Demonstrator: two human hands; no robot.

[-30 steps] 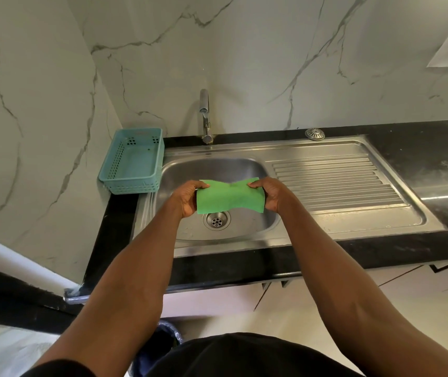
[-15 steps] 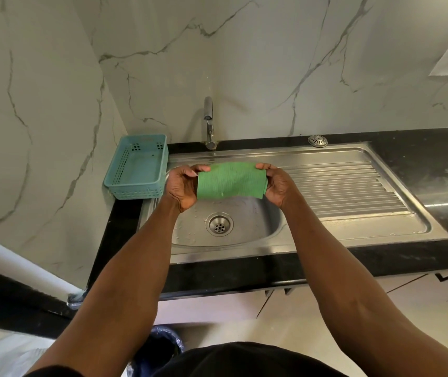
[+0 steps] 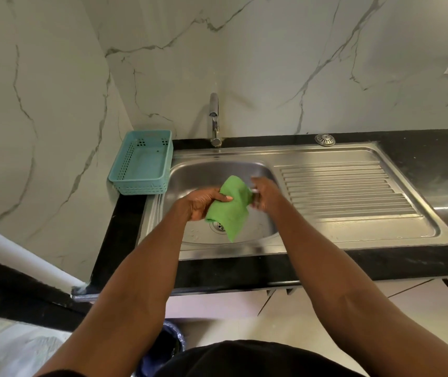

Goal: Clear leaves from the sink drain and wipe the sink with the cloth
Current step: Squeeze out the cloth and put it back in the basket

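Both hands had the soft green cloth (image 3: 231, 205) bunched up over the shiny steel sink (image 3: 190, 183): left hand (image 3: 201, 204) wrapped round it, right hand (image 3: 265, 193) pinching its edge. It dangled above the round drain (image 3: 218, 227), perforated teal plastic basket (image 3: 142, 161) on the black surface (image 3: 421, 156) alongside.

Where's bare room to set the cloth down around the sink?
Free: the ribbed drainboard right of the basin, and black counter beyond it. Crowded: the basin, where left hand and right hand hold the green cloth; blue basket fills the left corner.
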